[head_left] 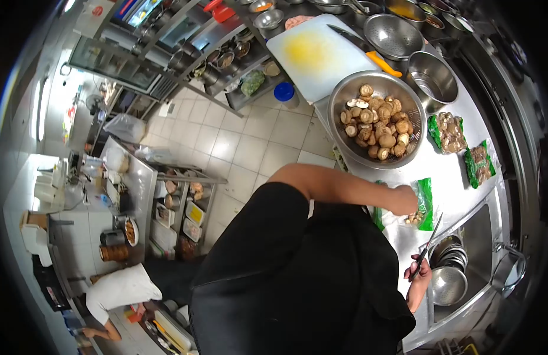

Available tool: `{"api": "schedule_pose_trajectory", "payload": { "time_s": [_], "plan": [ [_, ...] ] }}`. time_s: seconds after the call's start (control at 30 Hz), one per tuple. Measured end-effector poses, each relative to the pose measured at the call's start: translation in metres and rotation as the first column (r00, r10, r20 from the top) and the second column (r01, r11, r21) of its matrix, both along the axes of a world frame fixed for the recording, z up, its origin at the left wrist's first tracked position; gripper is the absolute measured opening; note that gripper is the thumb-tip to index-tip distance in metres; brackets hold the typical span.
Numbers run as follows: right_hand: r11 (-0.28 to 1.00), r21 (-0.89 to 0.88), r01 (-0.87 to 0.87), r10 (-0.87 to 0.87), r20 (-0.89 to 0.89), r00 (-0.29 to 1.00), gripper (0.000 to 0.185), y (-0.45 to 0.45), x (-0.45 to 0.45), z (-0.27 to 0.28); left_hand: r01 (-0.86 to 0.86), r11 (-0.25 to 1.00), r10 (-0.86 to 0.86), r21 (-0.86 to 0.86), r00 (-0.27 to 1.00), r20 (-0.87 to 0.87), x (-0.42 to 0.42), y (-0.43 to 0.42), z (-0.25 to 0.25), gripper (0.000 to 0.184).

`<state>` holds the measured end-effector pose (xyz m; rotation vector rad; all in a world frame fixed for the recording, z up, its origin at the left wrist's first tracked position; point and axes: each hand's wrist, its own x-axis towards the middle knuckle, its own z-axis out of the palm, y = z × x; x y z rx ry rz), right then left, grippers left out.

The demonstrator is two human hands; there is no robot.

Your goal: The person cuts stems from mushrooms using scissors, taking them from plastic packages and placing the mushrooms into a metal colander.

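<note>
My left hand [404,200] is at an opened green-and-clear package [425,204], its fingers curled down and partly hidden. Small mushroom pieces [414,219] show just beside it. In my right hand [420,275] is a black-handled cutting tool [423,253], its thin blade pointing away over the counter; whether it is a knife or scissors is unclear. Beyond my left hand, a large perforated metal bowl [338,112] holds several brown mushrooms [385,121]. Two green-edged mushroom packs [448,132] [479,164] lie at the counter's far side.
A sink [480,239] with stacked metal bowls [449,285] lies beside my right hand. Past the mushrooms are a white cutting board [321,56], an orange-handled knife [383,64], a metal pot [432,80] and a colander [394,35]. Another person [123,290] stands at the lower left.
</note>
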<state>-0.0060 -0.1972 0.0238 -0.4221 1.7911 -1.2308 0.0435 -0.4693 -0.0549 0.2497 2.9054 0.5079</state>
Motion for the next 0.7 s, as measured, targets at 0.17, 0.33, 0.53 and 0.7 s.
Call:
{"api": "schedule_pose_trajectory", "payload": {
  "time_s": [0.17, 0.33, 0.53, 0.7],
  "plan": [
    [0.997, 0.033, -0.072, 0.071, 0.015, 0.997, 0.025, -0.009, 0.009, 0.005, 0.124, 0.939, 0.063, -0.321, 0.854, 0.516, 0.011, -0.004, 0.012, 0.038],
    [0.988, 0.01, -0.155, 0.154, 0.074, 0.985, 0.027, -0.008, 0.0, -0.028, -0.339, 0.633, 0.636, -0.696, 0.74, 0.218, 0.003, 0.007, -0.118, 0.04],
    [0.909, -0.032, -0.415, 0.416, 0.028, 0.909, 0.041, -0.008, -0.043, -0.058, -0.352, 0.936, 0.348, -0.029, 0.933, -0.095, 0.036, -0.006, -0.042, 0.03],
    [0.893, -0.021, -0.45, 0.45, -0.006, 0.893, 0.043, -0.028, -0.049, -0.063, -0.6, 0.792, 0.574, -0.113, 0.794, -0.199, 0.022, 0.027, -0.057, 0.024]
  ]
}}
